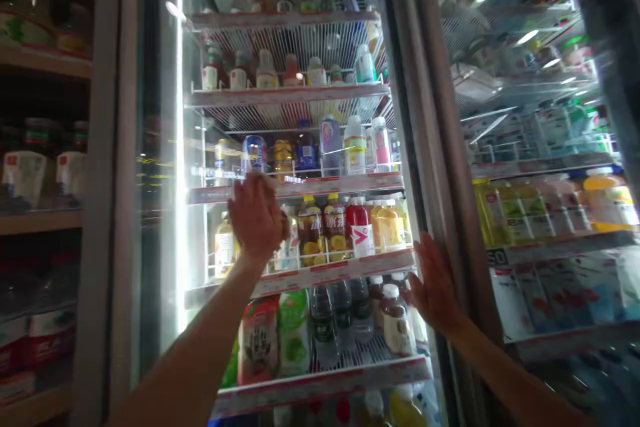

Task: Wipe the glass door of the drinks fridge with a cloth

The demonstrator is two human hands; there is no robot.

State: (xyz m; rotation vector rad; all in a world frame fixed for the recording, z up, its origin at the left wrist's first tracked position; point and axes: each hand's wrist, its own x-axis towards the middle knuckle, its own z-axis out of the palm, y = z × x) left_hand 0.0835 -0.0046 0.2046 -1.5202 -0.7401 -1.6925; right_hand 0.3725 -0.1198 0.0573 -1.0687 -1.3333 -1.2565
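Observation:
I face an open drinks cooler with lit wire shelves. My left hand [257,217] reaches in at the third shelf, its back toward me, in front of a white-labelled bottle [289,250] and just below the shelf rail [300,188] that carries cans. Its fingers curl away from me and are hidden. To its right stand yellow-capped tea bottles [323,230] and a red bottle [359,230]. My right hand [435,287] lies flat with fingers stretched out against the cooler's middle door post [425,147], beside dark bottles with white caps [395,320].
The open glass door [160,180] stands at the left, reflecting light. A closed glass door [540,167] on the right shows more bottles and cartons. Wooden shelves with jars [45,167] sit at far left. Water bottles [333,323] and green-labelled bottles [294,333] fill the lower shelf.

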